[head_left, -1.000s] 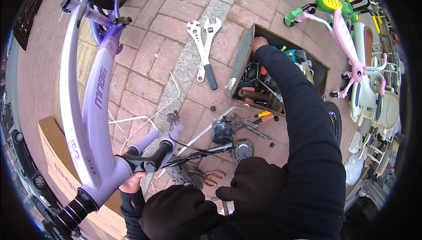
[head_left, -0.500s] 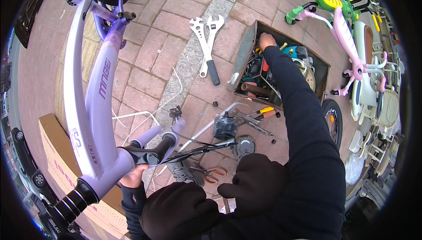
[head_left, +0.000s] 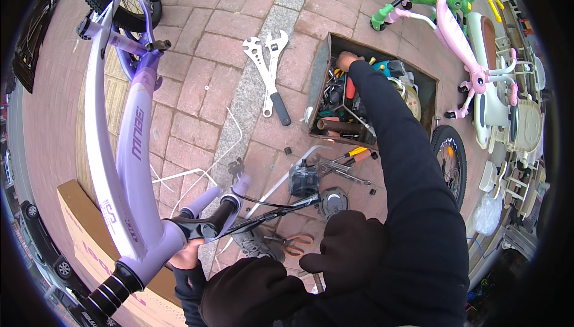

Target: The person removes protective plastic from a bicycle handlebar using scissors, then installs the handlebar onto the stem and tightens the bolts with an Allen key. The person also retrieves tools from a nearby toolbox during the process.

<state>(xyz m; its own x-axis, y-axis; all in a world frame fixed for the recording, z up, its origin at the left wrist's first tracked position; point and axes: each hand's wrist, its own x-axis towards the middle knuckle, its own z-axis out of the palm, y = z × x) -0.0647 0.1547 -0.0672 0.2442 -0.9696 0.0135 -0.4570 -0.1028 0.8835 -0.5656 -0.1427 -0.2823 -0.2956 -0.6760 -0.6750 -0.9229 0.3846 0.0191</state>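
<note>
On the left stands a purple and white bicycle frame, tilted, with its black-crowned fork low in the view. My left hand is closed round the fork beside the crown, its fingers partly hidden. My right hand reaches into the far left corner of a metal toolbox crowded with hand tools. Its fingertips are lost among the tools, so whether it grips one is unclear. Near it lie a red-handled tool and a rusty tube.
Two crossed wrenches lie on the brick paving left of the toolbox. Nearer are orange-handled scissors, a plastic-wrapped black part, loose spanners and white strips. A small wheel and ride-on toys stand right. Cardboard lies left.
The whole view has shifted a little, with most things now slightly further left and lower. My right hand stays in the toolbox corner and my left hand keeps its hold on the fork.
</note>
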